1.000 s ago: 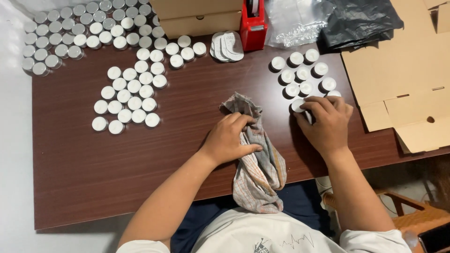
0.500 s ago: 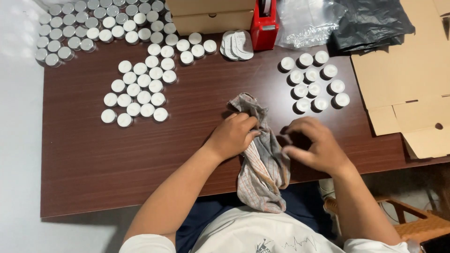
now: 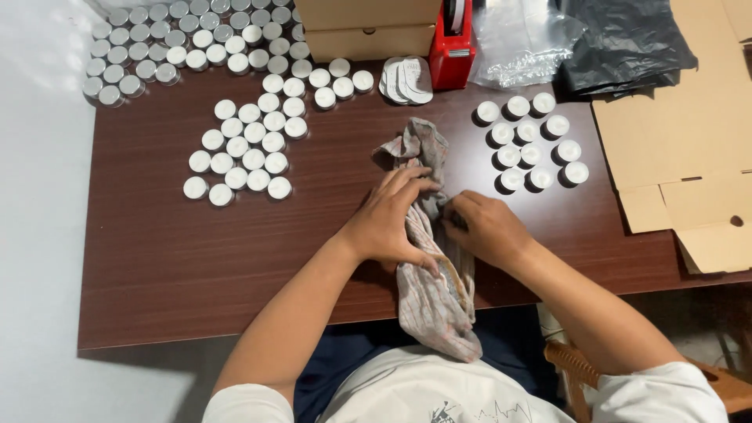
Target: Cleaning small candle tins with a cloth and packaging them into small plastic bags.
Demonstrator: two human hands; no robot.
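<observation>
A striped grey cloth lies on the dark wooden table and hangs over its near edge. My left hand grips the cloth's middle and bunches it. My right hand is closed right beside it, fingertips pressed into the cloth's fold, pinching what looks like a small round tin that is mostly hidden. A cluster of white-topped round tins stands just beyond my right hand. A larger cluster of the same tins sits to the left of the cloth.
Several silver tins fill the back left corner. A cardboard box, red tape dispenser, clear plastic bag and black bag line the back. Flattened cardboard covers the right end. A wooden chair is below.
My right hand left the right cluster of tins and came back to the cloth, closing against its fold. My left hand stayed on the cloth and shifted its grip slightly.
</observation>
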